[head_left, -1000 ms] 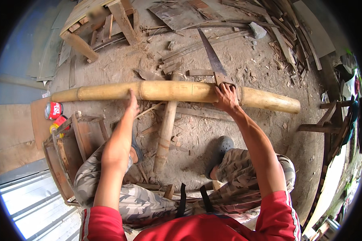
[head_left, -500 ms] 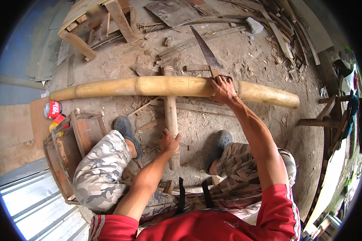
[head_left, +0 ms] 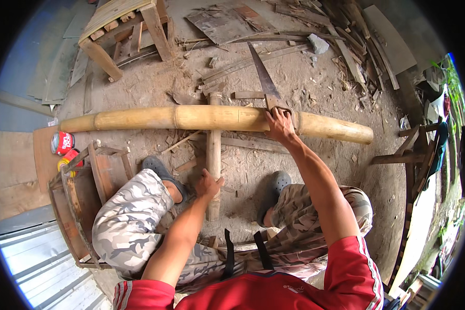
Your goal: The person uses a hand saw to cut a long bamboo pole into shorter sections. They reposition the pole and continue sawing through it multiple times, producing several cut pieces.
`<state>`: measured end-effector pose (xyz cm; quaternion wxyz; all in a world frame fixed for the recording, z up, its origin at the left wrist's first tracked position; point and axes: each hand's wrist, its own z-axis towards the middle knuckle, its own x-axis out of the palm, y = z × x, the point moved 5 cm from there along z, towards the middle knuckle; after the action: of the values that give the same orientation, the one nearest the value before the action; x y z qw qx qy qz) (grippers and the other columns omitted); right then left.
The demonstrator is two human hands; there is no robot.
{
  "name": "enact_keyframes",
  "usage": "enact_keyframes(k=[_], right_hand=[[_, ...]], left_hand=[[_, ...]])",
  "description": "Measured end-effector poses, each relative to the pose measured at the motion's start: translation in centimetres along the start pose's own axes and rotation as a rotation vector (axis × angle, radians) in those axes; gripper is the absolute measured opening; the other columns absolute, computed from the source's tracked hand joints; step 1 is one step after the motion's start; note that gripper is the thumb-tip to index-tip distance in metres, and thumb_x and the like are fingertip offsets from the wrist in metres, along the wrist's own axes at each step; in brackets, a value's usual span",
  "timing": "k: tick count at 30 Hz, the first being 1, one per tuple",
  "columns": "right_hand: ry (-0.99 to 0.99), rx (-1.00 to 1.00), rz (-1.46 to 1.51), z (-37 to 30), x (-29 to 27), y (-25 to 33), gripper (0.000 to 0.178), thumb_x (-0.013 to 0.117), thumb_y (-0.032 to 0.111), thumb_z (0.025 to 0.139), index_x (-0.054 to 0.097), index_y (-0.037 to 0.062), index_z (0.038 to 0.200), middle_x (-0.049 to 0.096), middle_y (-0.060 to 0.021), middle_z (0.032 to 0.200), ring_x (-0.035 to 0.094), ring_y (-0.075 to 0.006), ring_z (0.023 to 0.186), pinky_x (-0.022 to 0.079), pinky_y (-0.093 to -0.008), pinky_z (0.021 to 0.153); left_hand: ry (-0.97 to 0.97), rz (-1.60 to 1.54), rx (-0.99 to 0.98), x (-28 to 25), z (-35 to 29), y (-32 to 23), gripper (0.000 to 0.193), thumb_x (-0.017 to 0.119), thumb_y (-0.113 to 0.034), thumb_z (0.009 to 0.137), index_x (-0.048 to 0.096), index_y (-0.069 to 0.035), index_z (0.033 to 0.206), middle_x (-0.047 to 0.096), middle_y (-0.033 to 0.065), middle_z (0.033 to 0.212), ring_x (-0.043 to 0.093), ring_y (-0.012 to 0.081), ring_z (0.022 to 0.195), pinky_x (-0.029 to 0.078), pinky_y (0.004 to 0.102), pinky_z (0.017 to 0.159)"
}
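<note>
A long, thick bamboo pole (head_left: 139, 118) lies crosswise in front of me, over a thinner round pole (head_left: 214, 150) that points toward me. My left hand (head_left: 210, 185) is closed around the near part of this thinner pole, below the bamboo. On the right half of the bamboo, my right hand (head_left: 281, 125) is closed on the wooden handle of a handsaw (head_left: 264, 72). The saw blade points away from me, above the dirt floor. A thin dark line marks the bamboo left of my right hand. My fingers partly hide the handle.
A wooden bench (head_left: 124, 31) stands at the far left. Scrap boards (head_left: 227, 23) and a pale stone (head_left: 318, 44) lie farther off. Beside my left leg are a wooden frame (head_left: 95, 168) and a red can (head_left: 63, 143). A wooden stand (head_left: 411, 157) is at right.
The whole view has shifted a little, so the bamboo appears slightly lower and farther left. Both hands stay on the same things, with the saw still beside the bamboo.
</note>
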<state>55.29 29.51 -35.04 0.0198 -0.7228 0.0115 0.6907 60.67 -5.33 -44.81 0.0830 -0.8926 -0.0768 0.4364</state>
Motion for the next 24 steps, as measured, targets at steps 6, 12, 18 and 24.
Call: enact_keyframes(k=[6,12,18,24], right_hand=[[0.039,0.026,0.037,0.0,-0.2,-0.3,0.081,0.079,0.045,0.080,0.046,0.0117,0.146,0.052,-0.0156,0.135,0.047,-0.0322,0.131,0.038,-0.0548,0.104],[-0.375,-0.011,0.143,-3.6,-1.2,0.2,0.048,0.073,0.030,0.087,0.060,0.0090,0.129,0.061,-0.0160,0.112,0.057,-0.0343,0.110,0.043,-0.0487,0.095],[-0.401,-0.188,0.224,-11.3,-0.7,3.5,0.040,0.067,0.016,0.090,0.061,0.0105,0.129,0.060,-0.0155,0.110,0.058,-0.0343,0.112,0.042,-0.0491,0.099],[-0.264,-0.544,0.162,-14.7,0.2,9.7,0.046,0.066,0.023,0.089,0.062,0.0142,0.134,0.060,-0.0080,0.112,0.057,-0.0249,0.113,0.044,-0.0467,0.097]], left_hand=[[0.027,-0.082,0.021,-0.6,0.4,-0.4,0.103,0.072,-0.061,0.080,0.029,0.000,0.150,0.061,0.0248,0.131,0.062,0.0411,0.118,0.051,0.0502,0.096],[-0.005,-0.166,-0.009,0.2,1.1,-0.1,0.103,0.073,-0.061,0.078,0.031,-0.001,0.150,0.059,0.0237,0.132,0.062,0.0400,0.118,0.053,0.0500,0.093],[-0.212,-0.234,-0.009,-0.8,0.5,-2.8,0.103,0.066,-0.067,0.082,0.024,-0.006,0.154,0.051,0.0298,0.140,0.055,0.0409,0.126,0.049,0.0513,0.098],[-0.578,-0.583,0.410,-2.6,1.0,-4.6,0.053,0.050,-0.056,0.099,0.062,-0.006,0.113,0.067,0.0184,0.105,0.063,0.0386,0.096,0.052,0.0487,0.081]])
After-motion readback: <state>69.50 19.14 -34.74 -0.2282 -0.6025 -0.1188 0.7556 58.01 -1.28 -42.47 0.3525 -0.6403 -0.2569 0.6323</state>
